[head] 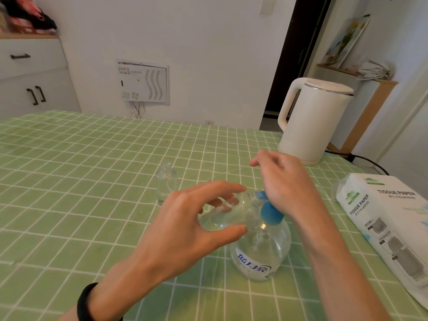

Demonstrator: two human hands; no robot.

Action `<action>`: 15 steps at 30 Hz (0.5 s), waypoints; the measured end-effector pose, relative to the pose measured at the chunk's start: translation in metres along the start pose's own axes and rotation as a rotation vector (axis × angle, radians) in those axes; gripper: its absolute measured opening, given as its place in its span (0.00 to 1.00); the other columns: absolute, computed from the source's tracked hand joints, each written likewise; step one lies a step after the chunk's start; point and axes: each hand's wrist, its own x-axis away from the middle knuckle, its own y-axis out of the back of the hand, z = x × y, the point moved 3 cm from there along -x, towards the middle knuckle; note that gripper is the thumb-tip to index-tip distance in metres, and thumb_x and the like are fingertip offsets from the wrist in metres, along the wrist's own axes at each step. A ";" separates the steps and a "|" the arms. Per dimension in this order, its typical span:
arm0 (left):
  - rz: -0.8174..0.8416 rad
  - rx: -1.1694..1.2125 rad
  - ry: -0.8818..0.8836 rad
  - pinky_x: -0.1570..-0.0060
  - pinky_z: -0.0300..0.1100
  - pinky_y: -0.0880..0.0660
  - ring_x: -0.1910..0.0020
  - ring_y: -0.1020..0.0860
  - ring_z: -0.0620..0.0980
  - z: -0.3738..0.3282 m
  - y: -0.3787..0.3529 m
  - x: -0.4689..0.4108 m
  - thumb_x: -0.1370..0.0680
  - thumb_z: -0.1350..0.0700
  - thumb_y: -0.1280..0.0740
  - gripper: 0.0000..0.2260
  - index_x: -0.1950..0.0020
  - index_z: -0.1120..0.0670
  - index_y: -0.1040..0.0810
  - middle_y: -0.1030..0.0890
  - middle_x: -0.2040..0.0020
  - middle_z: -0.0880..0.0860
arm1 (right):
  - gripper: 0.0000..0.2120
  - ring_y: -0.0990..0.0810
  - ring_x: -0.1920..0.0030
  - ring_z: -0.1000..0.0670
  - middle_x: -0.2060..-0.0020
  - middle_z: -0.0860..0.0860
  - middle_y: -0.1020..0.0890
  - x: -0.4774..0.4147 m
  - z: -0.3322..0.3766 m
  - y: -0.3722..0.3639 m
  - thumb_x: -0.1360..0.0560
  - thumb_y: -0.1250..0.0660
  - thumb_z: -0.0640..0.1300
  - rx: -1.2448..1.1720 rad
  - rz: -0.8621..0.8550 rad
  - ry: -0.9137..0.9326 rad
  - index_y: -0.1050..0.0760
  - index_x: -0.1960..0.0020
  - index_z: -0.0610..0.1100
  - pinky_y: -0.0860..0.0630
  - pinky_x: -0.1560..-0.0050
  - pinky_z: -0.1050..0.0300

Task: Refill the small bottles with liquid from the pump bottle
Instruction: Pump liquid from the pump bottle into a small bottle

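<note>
A clear pump bottle (261, 256) with a blue pump head and a blue-lettered label stands on the green checked tablecloth (81, 158). My left hand (185, 225) grips a small clear bottle (222, 215), tilted with its mouth toward the blue spout. My right hand (282, 184) rests on top of the pump head (269, 213) with the heel of the palm, its fingers loosely curled and raised. A second small clear bottle (166, 181) stands upright and uncapped just beyond my left hand.
A white electric kettle (310, 119) stands at the back right with its black cord trailing off the table. A pack of tissue paper (389, 223) lies along the right edge. White cabinets stand at the far left.
</note>
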 end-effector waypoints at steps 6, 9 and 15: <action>0.012 -0.010 0.009 0.50 0.23 0.29 0.47 0.17 0.36 0.002 -0.002 0.001 0.30 0.40 0.25 0.23 0.35 0.37 0.20 0.15 0.45 0.34 | 0.18 0.20 0.56 0.51 0.59 0.53 0.19 0.004 -0.001 -0.003 0.15 0.45 0.56 0.050 0.104 -0.077 0.21 0.47 0.46 0.27 0.58 0.57; 0.008 -0.009 0.004 0.50 0.26 0.28 0.47 0.17 0.36 0.001 -0.002 0.003 0.29 0.40 0.25 0.23 0.35 0.36 0.20 0.15 0.46 0.35 | 0.19 0.21 0.39 0.45 0.44 0.53 0.17 0.008 0.004 -0.002 0.15 0.47 0.60 0.124 0.073 -0.040 0.25 0.33 0.55 0.27 0.34 0.40; 0.002 -0.008 0.001 0.50 0.30 0.25 0.47 0.17 0.36 0.000 -0.001 0.003 0.30 0.38 0.26 0.23 0.35 0.34 0.22 0.16 0.46 0.33 | 0.26 0.41 0.19 0.42 0.21 0.51 0.31 0.011 0.013 0.003 0.15 0.49 0.60 0.239 -0.086 0.011 0.36 0.20 0.54 0.47 0.21 0.28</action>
